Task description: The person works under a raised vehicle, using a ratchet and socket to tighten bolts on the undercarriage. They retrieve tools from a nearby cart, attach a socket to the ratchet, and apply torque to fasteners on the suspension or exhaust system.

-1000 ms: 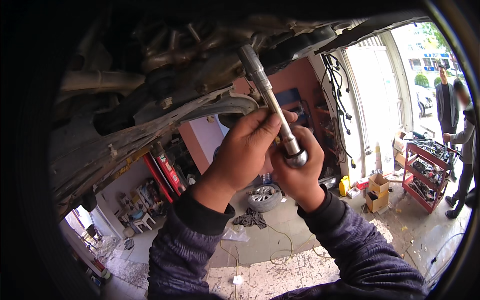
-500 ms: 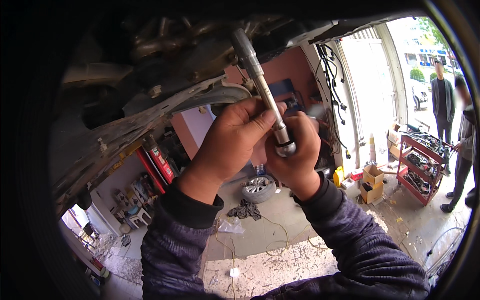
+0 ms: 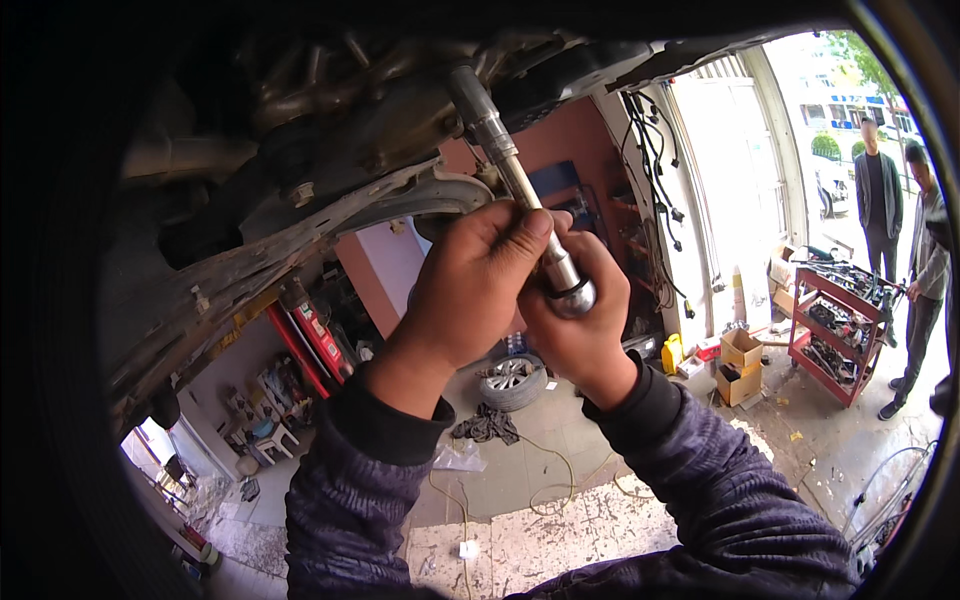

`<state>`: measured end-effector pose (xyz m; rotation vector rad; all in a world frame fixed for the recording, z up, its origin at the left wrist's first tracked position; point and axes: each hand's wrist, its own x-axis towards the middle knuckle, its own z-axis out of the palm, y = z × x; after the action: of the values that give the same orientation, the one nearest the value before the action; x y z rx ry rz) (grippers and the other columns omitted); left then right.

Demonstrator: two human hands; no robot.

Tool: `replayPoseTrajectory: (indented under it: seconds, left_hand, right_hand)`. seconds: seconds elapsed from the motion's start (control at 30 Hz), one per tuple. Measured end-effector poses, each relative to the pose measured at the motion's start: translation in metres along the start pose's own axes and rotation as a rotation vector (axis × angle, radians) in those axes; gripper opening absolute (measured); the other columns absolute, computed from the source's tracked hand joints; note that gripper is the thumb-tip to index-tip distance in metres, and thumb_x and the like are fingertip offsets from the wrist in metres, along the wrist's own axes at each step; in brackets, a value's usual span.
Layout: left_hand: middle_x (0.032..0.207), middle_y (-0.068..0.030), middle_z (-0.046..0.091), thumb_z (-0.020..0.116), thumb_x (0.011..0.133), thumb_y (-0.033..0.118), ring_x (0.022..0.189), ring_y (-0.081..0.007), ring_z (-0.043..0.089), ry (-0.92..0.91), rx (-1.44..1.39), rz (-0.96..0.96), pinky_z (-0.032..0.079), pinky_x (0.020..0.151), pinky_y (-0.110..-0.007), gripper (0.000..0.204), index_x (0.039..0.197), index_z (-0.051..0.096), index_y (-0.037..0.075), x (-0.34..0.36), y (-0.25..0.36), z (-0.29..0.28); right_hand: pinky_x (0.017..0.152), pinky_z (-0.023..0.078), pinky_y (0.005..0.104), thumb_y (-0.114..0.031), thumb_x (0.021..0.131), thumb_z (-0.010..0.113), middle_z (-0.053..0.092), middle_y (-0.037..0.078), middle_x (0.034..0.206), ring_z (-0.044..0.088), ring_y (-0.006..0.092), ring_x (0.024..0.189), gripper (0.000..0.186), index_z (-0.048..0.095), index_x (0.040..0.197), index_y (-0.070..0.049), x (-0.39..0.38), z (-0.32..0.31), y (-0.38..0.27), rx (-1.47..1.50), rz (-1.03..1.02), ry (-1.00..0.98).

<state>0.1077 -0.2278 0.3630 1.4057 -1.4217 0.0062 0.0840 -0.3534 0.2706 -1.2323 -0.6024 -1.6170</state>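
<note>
Overhead is the dark underside of a vehicle [image 3: 330, 200], with pipes, bolts and a bent metal edge. A socket wrench with a long silver extension bar [image 3: 520, 185] slants up towards it, tipped with a deep socket [image 3: 476, 110]. Whether the socket sits on a bolt, I cannot tell. My left hand [image 3: 465, 285] is closed on the middle of the bar, its thumb lying along it. Just below, my right hand [image 3: 585, 330] is wrapped round the wrench at its round head [image 3: 573, 299]. The wrench's handle is mostly hidden behind my fingers.
A wheel [image 3: 512, 382] lies on the floor near a dark cloth [image 3: 486, 424] and a yellowish cord. Right, a red tool cart [image 3: 825, 335] stands beside cardboard boxes [image 3: 740, 365] and two people [image 3: 880, 200]. A red post [image 3: 310, 335] rises at left.
The socket end of the wrench has swung slightly left and down. Both hands keep their hold on it, and the whole view has shifted a little.
</note>
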Motion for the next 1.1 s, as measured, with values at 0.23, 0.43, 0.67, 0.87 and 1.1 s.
replayPoseTrajectory:
  seconds: [0.23, 0.43, 0.67, 0.87, 1.1]
  left_hand:
    - [0.110, -0.0074, 0.080, 0.062, 0.115, 0.017, 0.101, -0.0137, 0.073, 0.016, 0.007, -0.080, 0.057, 0.094, -0.029, 0.026, 0.125, 0.076, -0.003, 0.003, -0.001, 0.002]
    - [0.109, -0.0079, 0.080, 0.065, 0.114, 0.017, 0.102, -0.0139, 0.072, 0.028, 0.044, 0.008, 0.056, 0.096, -0.030, 0.026, 0.125, 0.075, -0.003, -0.002, 0.005, 0.002]
    - [0.105, -0.0038, 0.079, 0.065, 0.114, 0.020, 0.098, -0.0101, 0.072, 0.021, 0.083, -0.117, 0.058, 0.091, -0.028, 0.024, 0.120, 0.076, -0.001, 0.003, 0.009, -0.003]
    - [0.112, -0.0059, 0.079, 0.062, 0.116, 0.021, 0.101, -0.0120, 0.072, -0.010, 0.108, -0.018, 0.057, 0.095, -0.029, 0.028, 0.127, 0.073, -0.003, 0.001, 0.009, -0.008]
    - [0.097, -0.0043, 0.075, 0.064, 0.115, 0.022, 0.087, -0.0101, 0.069, 0.014, 0.201, -0.051, 0.056, 0.080, -0.028, 0.026, 0.116, 0.072, -0.002, 0.006, 0.004, -0.004]
  right_hand:
    - [0.083, 0.050, 0.0379, 0.001, 0.087, 0.075, 0.062, 0.001, 0.094, 0.060, 0.0185, 0.085, 0.023, 0.066, 0.108, -0.004, -0.003, -0.002, 0.000, 0.425, 0.449, -0.163]
    - [0.074, 0.048, 0.0445, 0.002, 0.074, 0.076, 0.059, 0.007, 0.084, 0.062, 0.0306, 0.076, 0.025, 0.060, 0.091, -0.008, 0.003, 0.001, 0.013, -0.419, -0.371, 0.130]
    - [0.079, 0.056, 0.0341, 0.000, 0.090, 0.076, 0.068, 0.002, 0.096, 0.068, 0.0170, 0.085, 0.017, 0.062, 0.100, -0.003, -0.017, 0.014, 0.002, 0.706, 0.440, -0.113]
    - [0.077, 0.051, 0.0363, -0.004, 0.087, 0.074, 0.062, 0.002, 0.091, 0.063, 0.0187, 0.084, 0.017, 0.059, 0.095, -0.006, -0.012, 0.015, 0.002, 0.064, 0.150, -0.014]
    - [0.079, 0.050, 0.0370, 0.003, 0.086, 0.074, 0.060, 0.001, 0.088, 0.061, 0.0204, 0.083, 0.020, 0.062, 0.100, -0.006, -0.006, 0.015, 0.007, 0.473, 0.449, -0.103]
